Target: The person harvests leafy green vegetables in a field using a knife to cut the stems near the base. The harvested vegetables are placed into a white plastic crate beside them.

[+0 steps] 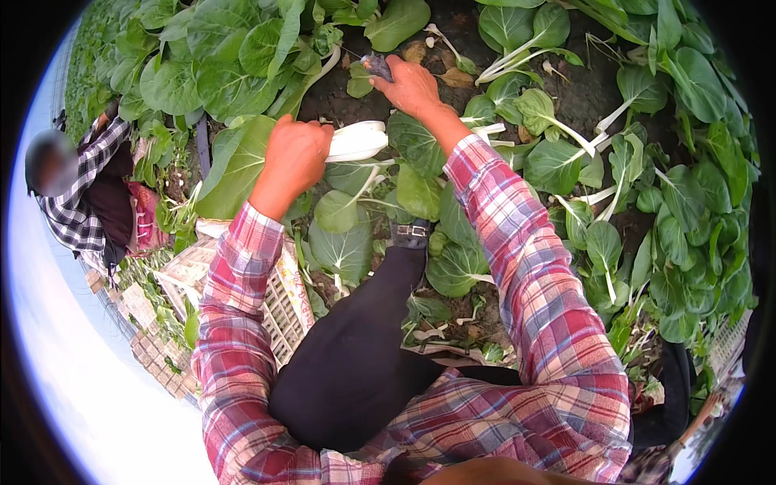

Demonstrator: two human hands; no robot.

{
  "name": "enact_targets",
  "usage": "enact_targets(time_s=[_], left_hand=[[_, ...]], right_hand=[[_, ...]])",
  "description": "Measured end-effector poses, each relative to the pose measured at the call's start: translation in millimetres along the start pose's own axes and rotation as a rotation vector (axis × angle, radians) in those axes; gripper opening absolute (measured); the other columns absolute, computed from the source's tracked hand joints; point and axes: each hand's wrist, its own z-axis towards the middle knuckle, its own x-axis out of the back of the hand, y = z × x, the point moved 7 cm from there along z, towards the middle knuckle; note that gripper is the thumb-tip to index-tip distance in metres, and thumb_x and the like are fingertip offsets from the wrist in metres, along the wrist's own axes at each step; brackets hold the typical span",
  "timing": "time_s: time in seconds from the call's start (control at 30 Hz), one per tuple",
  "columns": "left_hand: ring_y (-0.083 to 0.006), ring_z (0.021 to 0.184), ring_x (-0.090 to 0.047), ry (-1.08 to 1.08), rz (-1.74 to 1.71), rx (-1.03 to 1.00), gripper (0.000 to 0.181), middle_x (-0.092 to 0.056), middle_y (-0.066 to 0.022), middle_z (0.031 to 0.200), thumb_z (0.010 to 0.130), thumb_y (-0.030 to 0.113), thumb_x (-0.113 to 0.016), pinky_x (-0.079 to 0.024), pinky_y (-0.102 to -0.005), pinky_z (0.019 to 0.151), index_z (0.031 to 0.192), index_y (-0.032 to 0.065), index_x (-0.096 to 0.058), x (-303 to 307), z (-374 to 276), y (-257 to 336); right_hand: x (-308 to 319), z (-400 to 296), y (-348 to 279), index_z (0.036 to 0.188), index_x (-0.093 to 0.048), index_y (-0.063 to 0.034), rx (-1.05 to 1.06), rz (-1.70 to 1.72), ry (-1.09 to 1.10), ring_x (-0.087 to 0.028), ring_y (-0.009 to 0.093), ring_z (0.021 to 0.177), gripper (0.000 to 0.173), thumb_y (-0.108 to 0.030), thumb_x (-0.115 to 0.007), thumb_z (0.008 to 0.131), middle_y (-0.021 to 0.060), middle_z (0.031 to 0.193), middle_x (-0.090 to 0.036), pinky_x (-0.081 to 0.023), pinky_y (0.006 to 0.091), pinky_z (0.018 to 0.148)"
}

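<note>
My left hand (294, 154) grips a head of bok choy around its stalks. Its thick white base (357, 141) points right, while its broad green leaves (233, 173) hang out on the other side of the fist. Above and to the right, my right hand (412, 85) is closed around a short dark tool (378, 66). The tool's far end is small and blurred, so I cannot tell its exact kind. It is apart from the bok choy, over dark soil (339, 91). Trimmed loose leaves (555, 167) with pale stalks lie around and below both hands.
Uncut bok choy plants (212, 60) stand at upper left, with more greens (697, 212) along the right. A pale plastic crate (282, 321) sits beside my left forearm. My dark shoe (412, 233) rests among leaves. Another person (91, 188) crouches at far left.
</note>
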Motion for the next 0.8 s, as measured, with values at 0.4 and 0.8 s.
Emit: enact_targets(time_s=[0.4,0.8], left_hand=[[-0.0237,0.079,-0.071,0.012,0.426,0.169,0.021,-0.043,-0.0132,0.151,0.071,0.008,-0.069,-0.051,-0.0376,0.072,0.091,0.0119,-0.077,-4,99,-91],[-0.0316,0.099,-0.067,-0.15,0.066,0.289,0.031,-0.045,-0.0056,0.146,0.063,0.008,-0.074,-0.055,-0.0432,0.082,0.093,0.0131,-0.074,-24,97,-147]], right_hand=[[-31,24,51,0.109,-0.067,-0.0011,-0.401,0.634,-0.015,-0.066,0.035,0.096,0.055,-0.049,-0.07,0.082,0.02,0.102,-0.069,-0.049,0.0434,0.085],[-44,35,29,0.116,-0.064,0.0005,-0.269,0.31,-0.124,-0.061,0.041,0.108,0.075,-0.067,-0.046,0.09,0.0239,0.113,-0.066,-0.047,0.0487,0.091]])
